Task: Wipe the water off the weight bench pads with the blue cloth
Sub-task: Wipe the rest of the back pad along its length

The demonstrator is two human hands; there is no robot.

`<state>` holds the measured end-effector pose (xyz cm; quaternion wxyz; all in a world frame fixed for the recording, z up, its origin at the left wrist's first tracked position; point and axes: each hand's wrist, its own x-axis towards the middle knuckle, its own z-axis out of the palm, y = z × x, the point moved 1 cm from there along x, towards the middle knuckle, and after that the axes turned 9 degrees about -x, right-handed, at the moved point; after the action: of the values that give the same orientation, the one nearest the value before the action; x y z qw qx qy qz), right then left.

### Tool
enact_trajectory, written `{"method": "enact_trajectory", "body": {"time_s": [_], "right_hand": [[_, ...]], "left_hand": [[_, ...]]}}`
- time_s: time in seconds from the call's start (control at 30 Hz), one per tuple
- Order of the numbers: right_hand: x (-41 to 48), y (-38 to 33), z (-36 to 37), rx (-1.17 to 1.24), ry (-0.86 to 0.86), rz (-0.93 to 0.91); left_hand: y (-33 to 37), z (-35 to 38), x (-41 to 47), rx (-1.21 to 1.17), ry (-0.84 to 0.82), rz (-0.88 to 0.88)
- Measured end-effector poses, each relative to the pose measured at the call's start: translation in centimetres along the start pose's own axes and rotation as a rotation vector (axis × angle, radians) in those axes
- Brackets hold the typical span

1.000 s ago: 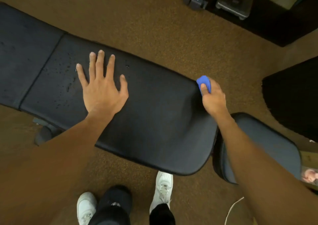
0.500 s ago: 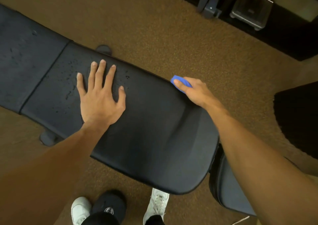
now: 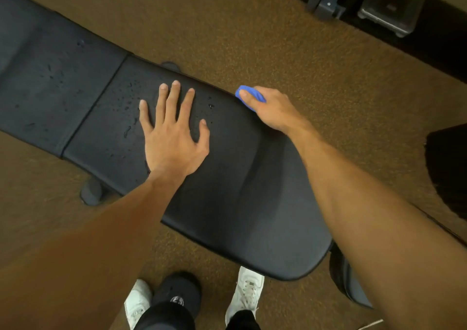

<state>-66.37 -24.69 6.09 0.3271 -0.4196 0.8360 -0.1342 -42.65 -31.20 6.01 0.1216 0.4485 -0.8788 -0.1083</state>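
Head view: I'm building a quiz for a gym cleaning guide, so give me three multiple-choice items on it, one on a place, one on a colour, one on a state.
1. Where is the cloth?
A. at the pad's far edge, under the right hand
B. on the carpet
C. under the left hand

2. What colour is the cloth?
A. white
B. blue
C. red

3. How is the left hand?
A. clenched in a fist
B. raised off the bench
C. flat, fingers spread

Key:
1 A: the right hand presses the cloth at the far edge of the pad.
2 B: the cloth shows blue between the fingers.
3 C: the left hand lies open on the pad, beside the droplets.
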Motion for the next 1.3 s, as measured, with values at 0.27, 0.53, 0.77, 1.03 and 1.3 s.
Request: {"method": "enact_trajectory", "body": {"time_s": [0.27,0.53,0.77,1.03,1.3], "right_hand": [[-2.0,4.0,-1.4,0.077,-0.036,0.193],[-1.6,-6.5,4.7,-0.088,0.286,-0.229],[-8.5,-2.0,7.7,-0.261,0.384,-0.307],[-5.3,-6.9,8.4,-0.236,0.433,-0.216],[-5.4,-5.1,7.0,-0.284,0.412,-0.119]], "left_hand": [[-0.3,0.1,-0.2,-0.003,0.037,0.026],[-1.6,-0.9,-0.4,-0.191,0.06,0.063],[-9.0,-4.4,-1.2,-0.134,0.131,-0.016],[-9.6,-4.4,-1.3,-0.054,0.116,0.029],[-9.5,-4.6,-1.2,-0.011,0.108,0.018]]}}
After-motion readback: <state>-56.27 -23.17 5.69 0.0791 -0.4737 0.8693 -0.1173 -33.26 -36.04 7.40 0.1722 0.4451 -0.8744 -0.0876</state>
